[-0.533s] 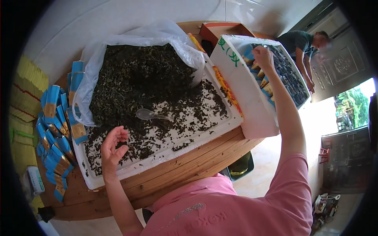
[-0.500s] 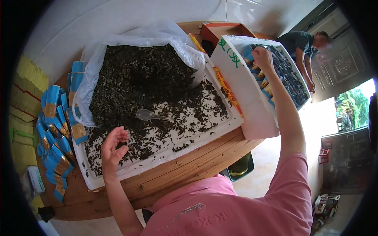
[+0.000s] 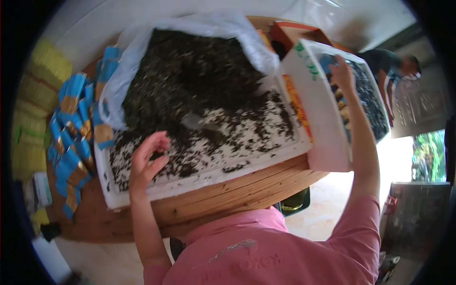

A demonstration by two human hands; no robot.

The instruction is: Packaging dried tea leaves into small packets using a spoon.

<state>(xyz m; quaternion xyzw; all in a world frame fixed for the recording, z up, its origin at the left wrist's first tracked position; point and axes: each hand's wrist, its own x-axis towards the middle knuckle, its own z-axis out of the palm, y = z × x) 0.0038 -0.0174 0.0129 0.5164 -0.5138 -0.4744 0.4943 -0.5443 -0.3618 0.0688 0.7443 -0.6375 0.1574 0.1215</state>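
Observation:
My left hand [image 3: 148, 160] hovers over the front left part of a white tray [image 3: 209, 179], its fingers bent, the thumb apart and nothing between them. Dark dried leaves [image 3: 175, 80] are heaped in an open clear plastic bag [image 3: 114, 99] on the tray, with loose bits scattered in front. A clear plastic spoon [image 3: 192, 122] rests on the leaves. On the right, my right hand [image 3: 343, 76] reaches over a white foam box [image 3: 320, 109] filled with rows of dark and blue-and-brown packets [image 3: 370, 95]. Its fingers are blurred and partly hidden among the packets.
Blue-and-brown packets [image 3: 71, 142] lie piled on the wooden table [image 3: 237, 190] left of the tray. Stacks of yellow paper [image 3: 35, 104] stand at the far left. Behind the foam box is an orange-red box [image 3: 299, 31]. Another person [image 3: 384, 64] bends beyond it.
The whole view has shifted and blurred, with the table appearing farther right and higher. Both hands keep about the same places over the tray and the foam box.

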